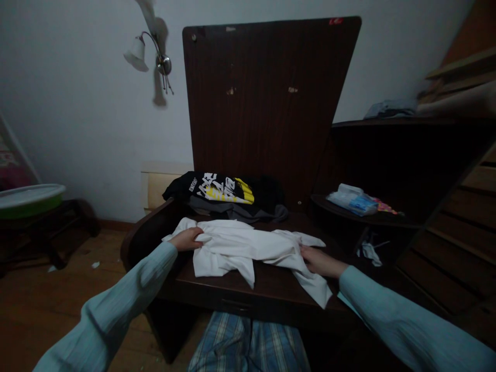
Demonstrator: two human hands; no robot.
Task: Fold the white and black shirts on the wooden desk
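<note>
Both hands, left and right, closed on white garment; black shirt print unreadable.

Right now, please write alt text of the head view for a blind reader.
Both hands, left hand and right hand, grip a crumpled white garment on a dark wooden desk. Behind lies a folded black printed shirt; a wall lamp hangs above.

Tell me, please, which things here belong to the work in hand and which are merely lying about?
In hand: white garment on the dark desk, gripped by the left hand and right hand.
Lying about: black printed shirt, plastic packets, wall lamp, green basin.
</note>
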